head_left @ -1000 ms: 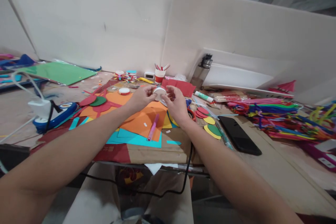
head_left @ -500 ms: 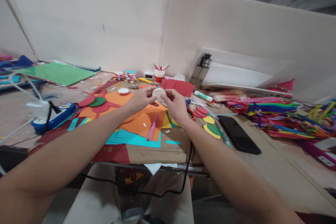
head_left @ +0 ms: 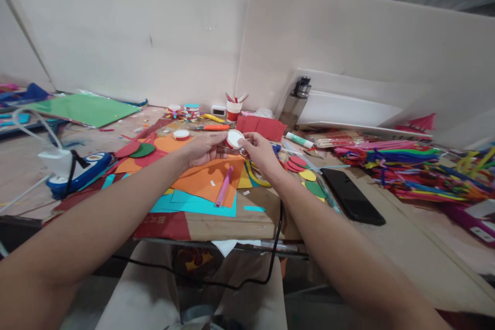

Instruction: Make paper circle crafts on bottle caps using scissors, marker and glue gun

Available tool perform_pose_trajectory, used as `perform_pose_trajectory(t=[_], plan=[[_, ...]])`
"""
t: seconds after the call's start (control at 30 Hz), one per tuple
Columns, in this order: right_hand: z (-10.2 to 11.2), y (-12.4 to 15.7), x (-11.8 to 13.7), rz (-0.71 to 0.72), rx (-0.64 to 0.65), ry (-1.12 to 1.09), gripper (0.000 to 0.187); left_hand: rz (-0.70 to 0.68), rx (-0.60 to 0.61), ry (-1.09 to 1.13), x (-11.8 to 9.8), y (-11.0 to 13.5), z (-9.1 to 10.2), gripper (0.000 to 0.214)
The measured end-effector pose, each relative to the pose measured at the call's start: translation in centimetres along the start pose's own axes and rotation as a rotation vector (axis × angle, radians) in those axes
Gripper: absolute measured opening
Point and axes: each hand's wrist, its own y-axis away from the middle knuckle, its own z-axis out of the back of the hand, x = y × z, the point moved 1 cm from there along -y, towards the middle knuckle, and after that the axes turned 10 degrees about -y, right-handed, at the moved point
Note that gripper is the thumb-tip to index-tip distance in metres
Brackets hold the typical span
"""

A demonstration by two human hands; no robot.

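Observation:
Between my two hands is a small round white disc with a red rim [head_left: 234,139], held above the papers and tilted toward me. My left hand [head_left: 208,148] grips its left edge, the palm turned partly up. On the other side, the thumb and fingers of my right hand [head_left: 260,152] pinch the right edge. Orange paper [head_left: 201,180] lies below, with a pink tube [head_left: 224,187] on it and blue paper [head_left: 204,205] partly under it. A similar white disc with a red rim [head_left: 181,135] rests to the left of my hands.
A black phone [head_left: 351,196], red paper circles [head_left: 297,163] and a glue stick [head_left: 299,140] lie on the right. Farther right are many coloured pipe cleaners [head_left: 406,165]. A paper cup with pens [head_left: 234,111] stands at the back. A blue glue gun [head_left: 83,172] sits left.
The disc has turned so its white face tips upward and its red rim shows. My left hand has rolled palm-up, and an orange-handled tool behind it has come into fuller view.

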Motion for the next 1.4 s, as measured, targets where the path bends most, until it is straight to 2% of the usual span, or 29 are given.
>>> perform_pose_trajectory(t=[0.1,0.27,0.37,0.6,0.7,0.97,1.3,1.4], plan=[[0.0,0.0,-0.1,0.056,0.025,0.058,0.028,-0.012,0.027,0.025,0.0,0.0,0.1,0.03],[-0.1,0.0,0.1,0.24,0.088,0.139,0.033,-0.035,0.107,0.072,0.0,-0.1,0.1,0.031],[-0.1,0.2,0.5,0.323,0.13,0.24,0.029,-0.029,0.118,0.078,-0.1,0.0,0.1,0.033],[0.4,0.8,1.5,0.475,0.147,0.457,0.054,-0.053,0.132,0.096,0.0,0.3,0.1,0.031],[0.4,1.1,2.2,0.546,0.141,0.523,0.051,-0.076,0.126,0.088,0.0,0.4,0.0,0.031],[0.6,1.9,3.6,0.548,0.109,0.354,0.046,-0.089,0.116,0.046,-0.1,0.3,0.3,0.044],[0.2,1.6,2.5,0.622,0.17,0.5,0.052,-0.093,0.132,0.063,0.4,0.2,0.4,0.045],[0.2,1.5,2.4,0.587,0.151,0.46,0.048,-0.092,0.127,0.049,0.3,0.2,0.3,0.041]])
